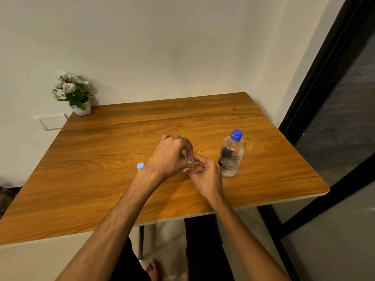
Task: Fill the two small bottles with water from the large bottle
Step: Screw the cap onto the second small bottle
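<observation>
While the large bottle (232,155) is standing with its blue cap (236,135) on, near the right side of the wooden table (101,151), both hands are working on one small bottle (189,166) in the middle. The left hand (170,157) is coming over the top, and its fingers (189,153) are pinching the little light blue cap (188,157). The right hand (205,173) is curling around the clear body low down and keeping it on the table. It looks like the cap is being turned, but I cannot tell which way.

The second small bottle (140,166) is standing just behind the left wrist, and only its light blue top is showing.

The small bottle looks very light and smooth, so it is likely to slip or tip over. Holding it low with one hand and gripping the cap at its sides looks like the best way. The big one looks heavier, with water inside and thin, squeezable walls. I think taking it around the middle, on the label, is safest, with a gentle squeeze so nothing spills out.

No water is being poured yet.
</observation>
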The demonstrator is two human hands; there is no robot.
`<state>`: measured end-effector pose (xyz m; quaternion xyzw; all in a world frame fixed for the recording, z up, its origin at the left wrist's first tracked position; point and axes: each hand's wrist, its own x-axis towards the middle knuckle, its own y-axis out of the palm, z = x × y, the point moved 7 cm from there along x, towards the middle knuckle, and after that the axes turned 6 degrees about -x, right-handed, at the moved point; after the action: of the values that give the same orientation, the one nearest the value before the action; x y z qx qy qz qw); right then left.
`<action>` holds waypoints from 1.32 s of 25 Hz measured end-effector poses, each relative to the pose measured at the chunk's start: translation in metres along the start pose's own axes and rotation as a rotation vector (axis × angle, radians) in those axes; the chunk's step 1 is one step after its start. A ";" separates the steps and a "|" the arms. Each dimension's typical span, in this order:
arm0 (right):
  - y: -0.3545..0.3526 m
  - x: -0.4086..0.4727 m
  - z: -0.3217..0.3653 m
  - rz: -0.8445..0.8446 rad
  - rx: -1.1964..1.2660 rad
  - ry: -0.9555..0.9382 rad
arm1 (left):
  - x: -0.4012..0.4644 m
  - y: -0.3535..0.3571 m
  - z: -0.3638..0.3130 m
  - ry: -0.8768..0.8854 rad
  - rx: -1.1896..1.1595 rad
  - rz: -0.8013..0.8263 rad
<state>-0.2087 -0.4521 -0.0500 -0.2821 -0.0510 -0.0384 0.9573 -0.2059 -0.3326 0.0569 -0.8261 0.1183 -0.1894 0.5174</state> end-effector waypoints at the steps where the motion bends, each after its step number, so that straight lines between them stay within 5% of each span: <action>1: 0.001 0.000 0.000 0.008 -0.002 0.009 | -0.002 -0.001 0.003 -0.014 -0.014 -0.013; 6: -0.017 -0.013 0.016 -0.119 -0.064 -0.037 | -0.027 -0.031 0.028 -0.044 -0.237 -0.320; 10: -0.030 -0.033 0.053 -0.314 -0.030 -0.238 | -0.074 -0.038 0.078 -0.249 -0.252 -0.524; 16: 0.032 -0.039 0.066 -0.014 -0.060 -0.177 | -0.104 0.008 0.129 -0.540 -0.107 -0.175; 21: 0.057 -0.040 0.064 0.020 -0.015 -0.145 | -0.105 0.005 0.136 -0.527 -0.180 -0.364; 24: 0.060 -0.038 0.061 0.013 -0.002 -0.140 | -0.111 -0.017 0.124 -0.493 -0.448 -0.599; 28: 0.062 -0.035 0.058 0.017 -0.027 -0.162 | -0.096 -0.023 0.090 -0.296 -0.340 -0.502; 33: 0.061 -0.033 0.059 0.035 -0.051 -0.157 | -0.080 -0.025 0.078 -0.283 -0.117 -0.330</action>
<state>-0.2395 -0.3679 -0.0372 -0.3092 -0.1201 -0.0007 0.9434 -0.2443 -0.2269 0.0332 -0.8812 -0.0816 -0.1464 0.4419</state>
